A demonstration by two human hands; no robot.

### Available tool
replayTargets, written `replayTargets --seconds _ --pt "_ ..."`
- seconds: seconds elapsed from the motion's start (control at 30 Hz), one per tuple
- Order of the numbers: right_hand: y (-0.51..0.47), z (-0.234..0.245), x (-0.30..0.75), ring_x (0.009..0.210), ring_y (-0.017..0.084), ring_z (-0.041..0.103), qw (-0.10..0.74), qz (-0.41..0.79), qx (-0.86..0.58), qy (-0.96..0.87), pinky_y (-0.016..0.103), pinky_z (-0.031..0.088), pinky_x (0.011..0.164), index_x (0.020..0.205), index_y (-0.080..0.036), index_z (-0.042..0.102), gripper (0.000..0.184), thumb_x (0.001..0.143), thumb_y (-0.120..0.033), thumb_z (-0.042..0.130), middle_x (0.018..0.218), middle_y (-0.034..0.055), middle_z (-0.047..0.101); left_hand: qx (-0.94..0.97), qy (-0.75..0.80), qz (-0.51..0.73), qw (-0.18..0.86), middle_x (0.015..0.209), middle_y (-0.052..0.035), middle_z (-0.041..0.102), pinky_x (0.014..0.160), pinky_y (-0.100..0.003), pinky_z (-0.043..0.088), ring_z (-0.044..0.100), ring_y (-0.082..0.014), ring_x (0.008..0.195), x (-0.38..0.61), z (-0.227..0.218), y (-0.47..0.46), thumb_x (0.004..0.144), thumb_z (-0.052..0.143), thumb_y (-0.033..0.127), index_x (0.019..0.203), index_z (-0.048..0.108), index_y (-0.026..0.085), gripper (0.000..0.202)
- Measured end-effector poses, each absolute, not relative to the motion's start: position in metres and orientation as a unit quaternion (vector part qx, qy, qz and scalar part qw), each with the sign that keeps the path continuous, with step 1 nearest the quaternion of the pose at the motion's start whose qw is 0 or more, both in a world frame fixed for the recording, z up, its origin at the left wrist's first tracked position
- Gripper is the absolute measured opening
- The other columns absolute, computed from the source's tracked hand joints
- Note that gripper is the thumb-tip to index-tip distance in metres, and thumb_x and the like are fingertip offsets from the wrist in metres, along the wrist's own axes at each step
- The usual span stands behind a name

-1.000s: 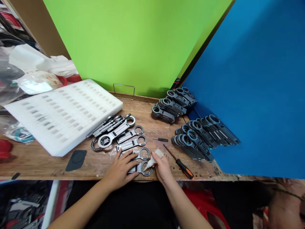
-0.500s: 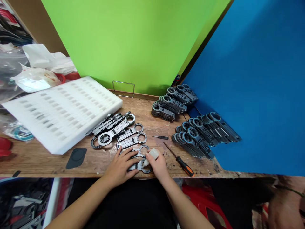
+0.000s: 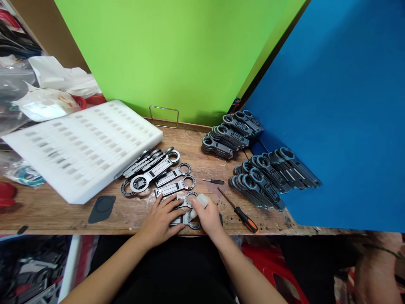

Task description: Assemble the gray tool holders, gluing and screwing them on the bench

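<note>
My left hand [image 3: 163,217] lies with its fingers spread over the nearest grey ring-ended parts, pressing them flat on the bench. My right hand [image 3: 209,216] grips a small whitish squeeze bottle [image 3: 201,200], tilted so that its nozzle points down at the ring of the nearest part [image 3: 194,220]. Beyond my fingers, more ring-ended parts [image 3: 172,188] lie in a row, their rings to the right. A looser pile of the same kind [image 3: 148,173] rests against a white foam block.
The white foam block [image 3: 85,147] stands at the left, near a dark flat piece [image 3: 101,209]. A small screwdriver [image 3: 214,181] and a larger orange-black screwdriver [image 3: 242,215] lie to the right. Dark ring-ended parts are stacked [image 3: 259,177] before the blue panel [image 3: 341,126]. Another person's arm [image 3: 379,270] shows lower right.
My right hand and the bottle have shifted very slightly left and up along the ring of the nearest part. My left hand stays in place.
</note>
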State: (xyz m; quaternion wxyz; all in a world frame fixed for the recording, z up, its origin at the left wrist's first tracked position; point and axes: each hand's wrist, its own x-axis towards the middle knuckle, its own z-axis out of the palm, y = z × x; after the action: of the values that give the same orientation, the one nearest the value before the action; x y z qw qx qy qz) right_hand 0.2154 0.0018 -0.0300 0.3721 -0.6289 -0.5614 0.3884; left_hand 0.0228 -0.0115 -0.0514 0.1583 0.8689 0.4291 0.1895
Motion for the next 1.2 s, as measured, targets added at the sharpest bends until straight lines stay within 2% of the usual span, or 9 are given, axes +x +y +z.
replayTargets --seconds 0.7,1.2 --pt "0.008 -0.04 0.214 0.061 0.016 0.053 0.369 0.39 -0.612 -0.58 0.025 0.04 0.058 0.07 -0.019 0.06 0.028 0.081 -0.044 0.056 0.065 0.0011 0.062 0.866 0.431 0.192 0.163 0.131 -0.0026 0.054 0.108 -0.06 0.013 0.037 -0.0292 0.128 0.023 -0.051 -0.011 0.081 0.06 0.037 0.117 0.057 0.034 0.036" --pt "0.02 -0.044 0.214 0.058 0.015 0.05 0.415 0.418 -0.608 -0.533 0.026 0.039 0.057 0.065 -0.02 0.055 0.027 0.081 -0.042 0.055 0.061 -0.0018 0.059 0.866 0.43 0.2 0.159 0.13 -0.0027 0.055 0.109 -0.058 0.013 0.039 -0.0284 0.128 0.023 -0.05 -0.011 0.08 0.061 0.036 0.111 0.061 0.032 0.032"
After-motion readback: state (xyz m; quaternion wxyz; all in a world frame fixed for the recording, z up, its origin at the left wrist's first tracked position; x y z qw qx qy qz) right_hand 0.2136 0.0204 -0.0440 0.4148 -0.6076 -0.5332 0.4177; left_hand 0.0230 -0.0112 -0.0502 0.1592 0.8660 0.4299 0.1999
